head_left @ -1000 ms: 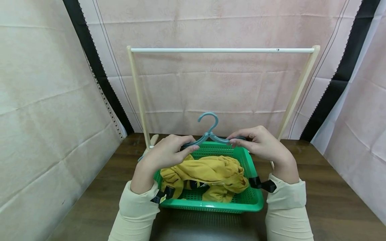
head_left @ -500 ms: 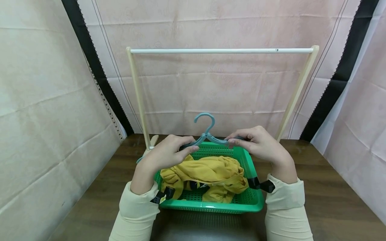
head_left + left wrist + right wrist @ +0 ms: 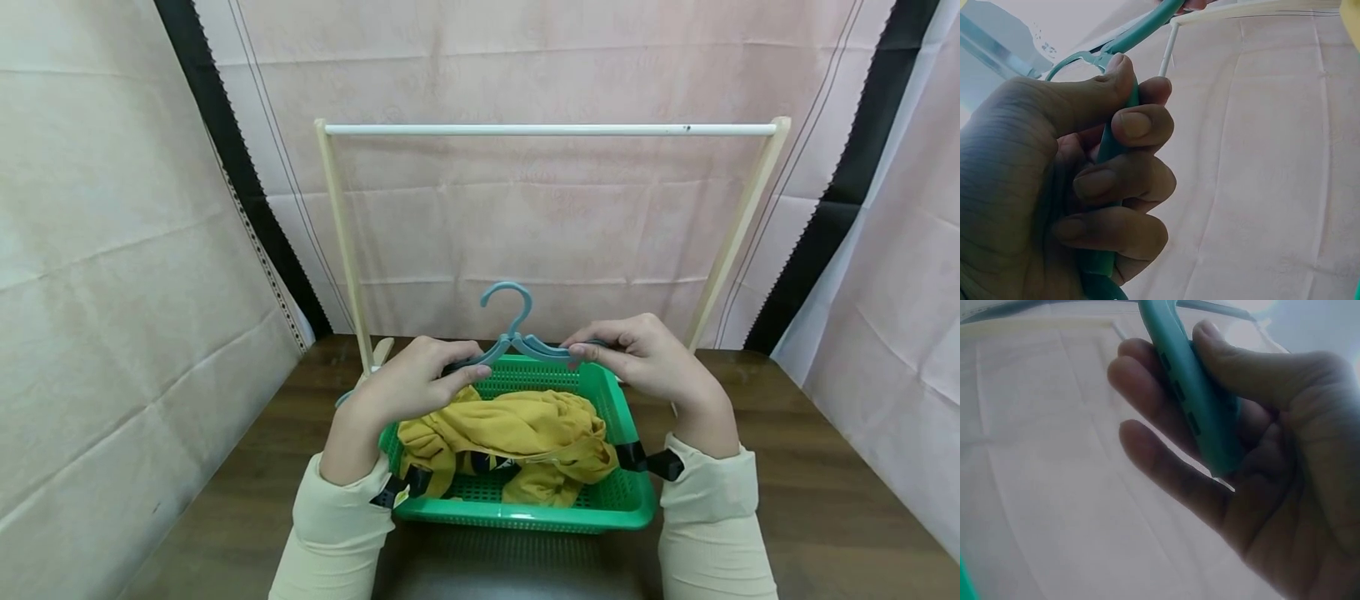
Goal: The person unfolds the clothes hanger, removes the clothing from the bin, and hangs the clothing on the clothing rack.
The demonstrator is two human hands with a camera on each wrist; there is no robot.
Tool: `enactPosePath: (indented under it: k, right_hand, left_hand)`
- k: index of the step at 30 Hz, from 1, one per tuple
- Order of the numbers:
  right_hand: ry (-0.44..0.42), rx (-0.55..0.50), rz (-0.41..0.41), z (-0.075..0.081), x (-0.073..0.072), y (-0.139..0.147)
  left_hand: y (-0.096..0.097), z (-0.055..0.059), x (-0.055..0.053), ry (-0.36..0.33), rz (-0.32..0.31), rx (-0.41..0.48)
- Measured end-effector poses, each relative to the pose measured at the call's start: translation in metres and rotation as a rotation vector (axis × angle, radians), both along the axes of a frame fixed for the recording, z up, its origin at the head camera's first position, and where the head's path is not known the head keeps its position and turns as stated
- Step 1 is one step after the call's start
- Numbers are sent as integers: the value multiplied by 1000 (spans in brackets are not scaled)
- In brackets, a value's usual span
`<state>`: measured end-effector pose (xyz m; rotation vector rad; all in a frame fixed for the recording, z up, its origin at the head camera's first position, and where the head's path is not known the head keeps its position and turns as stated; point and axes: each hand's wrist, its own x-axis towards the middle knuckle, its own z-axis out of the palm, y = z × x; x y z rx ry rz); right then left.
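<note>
Between both hands a blue-green plastic clothes hanger [image 3: 512, 337] is held hook up, over the far rim of a green basket [image 3: 525, 517]. My left hand [image 3: 420, 379] grips one arm of it; in the left wrist view the fingers [image 3: 1141, 175] curl round that arm with the thumb laid along it. At the other arm, my right hand [image 3: 645, 358] pinches the end between thumb and fingers, and the right wrist view shows slots along this hanger arm [image 3: 1188, 394]. Below the hands, a crumpled mustard-yellow garment [image 3: 525, 425] with a dark printed patch lies in the basket.
Behind the basket stands a clothes rack with a white rail [image 3: 547, 130] and cream side posts [image 3: 738, 233]. A blue piece [image 3: 342, 398] shows beside the left wrist, near the rack's foot. Pale cloth walls [image 3: 97, 250] enclose the dark wooden table [image 3: 810, 483].
The hanger has shifted slightly left, its hook now a little farther left and lower than a second ago. Both hands keep hold of it, and the garment lies as before.
</note>
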<state>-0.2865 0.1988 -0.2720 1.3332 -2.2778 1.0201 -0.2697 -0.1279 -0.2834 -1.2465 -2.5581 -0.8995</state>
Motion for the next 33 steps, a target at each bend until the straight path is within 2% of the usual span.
enactPosePath:
  k: [7,19,33]
  right_hand:
    - [16,-18,13,0,0,0]
    - [70,-61,-30,1,2,5]
    - [-5,-106,18,2,1,12]
  left_hand:
    - [-2,0,-1,16,-6,7]
    - [-3,-2,-3,0,-3,15]
    - [-7,1,-1,2,24,-6]
